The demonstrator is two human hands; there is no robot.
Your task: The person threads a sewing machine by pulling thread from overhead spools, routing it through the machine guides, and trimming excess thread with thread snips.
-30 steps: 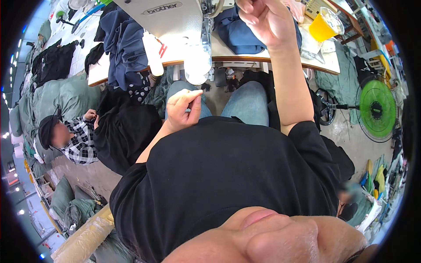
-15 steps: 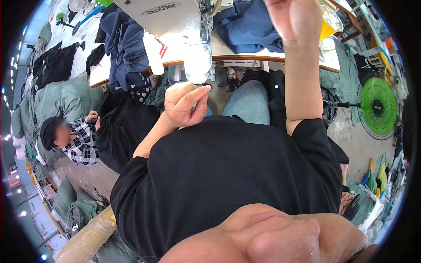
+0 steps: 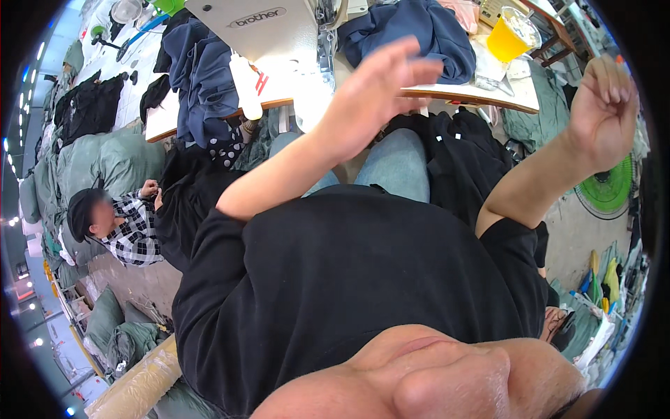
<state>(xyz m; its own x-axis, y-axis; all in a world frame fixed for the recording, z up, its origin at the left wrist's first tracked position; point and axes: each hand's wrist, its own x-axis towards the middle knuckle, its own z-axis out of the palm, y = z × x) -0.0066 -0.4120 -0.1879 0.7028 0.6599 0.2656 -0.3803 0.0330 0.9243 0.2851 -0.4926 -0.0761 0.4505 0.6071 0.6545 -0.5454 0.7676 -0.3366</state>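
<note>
My left hand point(image 3: 377, 98) is raised in front of the sewing table with fingers stretched out and nothing in it. It hovers just below a dark blue garment point(image 3: 419, 31) that lies on the table beside a white sewing machine point(image 3: 258, 28). Far to the right, my right hand point(image 3: 604, 112) is lifted in the air with its fingers curled into a loose fist; I see nothing clearly held in it. A black cloth point(image 3: 453, 160) lies over my lap, next to my jeans-clad knee.
The wooden table edge point(image 3: 474, 94) runs behind my hands, bearing a yellow cup point(image 3: 506, 38) and a white bottle point(image 3: 244, 87). More blue fabric point(image 3: 202, 77) hangs at the left. A person in a checked shirt point(image 3: 125, 223) sits on the floor. A green fan point(image 3: 611, 192) stands at the right.
My left hand rose from my lap and opened toward the table. My right hand swung from top centre out to the right and curled shut.
</note>
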